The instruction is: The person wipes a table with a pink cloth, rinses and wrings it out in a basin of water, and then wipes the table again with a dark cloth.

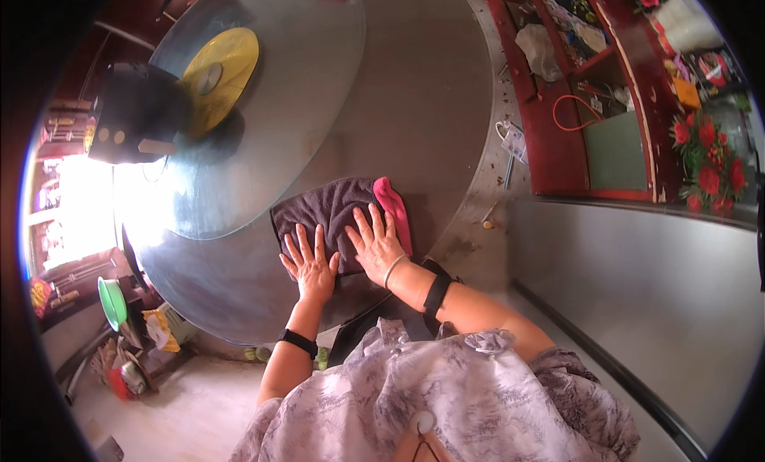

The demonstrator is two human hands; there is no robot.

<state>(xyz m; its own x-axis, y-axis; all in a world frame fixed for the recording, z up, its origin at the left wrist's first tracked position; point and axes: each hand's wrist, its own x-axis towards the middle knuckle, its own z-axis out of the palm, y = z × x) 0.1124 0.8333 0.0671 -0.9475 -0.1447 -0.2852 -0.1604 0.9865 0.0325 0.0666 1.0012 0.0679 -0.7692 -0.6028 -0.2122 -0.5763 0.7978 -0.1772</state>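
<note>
A dark grey-brown cloth point(334, 202) lies spread on the round table point(418, 97) near its front edge. Bright pink fabric point(394, 214) shows along the cloth's right side. My left hand point(314, 273) rests palm down on the cloth's lower left part, fingers apart. Flat on its right half, near the pink fabric, is my right hand point(378, 250), its fingers also spread. Neither hand grips the cloth. Its back left part reaches the rim of a glass turntable point(299, 115), where I cannot tell whether the two touch.
On the turntable is a yellow disc point(230, 73), with a dark appliance point(134, 115) beside it. A red cabinet point(556, 157) stands at right, near a grey panel point(633, 270). Small litter lies on the floor point(472, 223) beside the table. A green basin point(112, 303) is at lower left.
</note>
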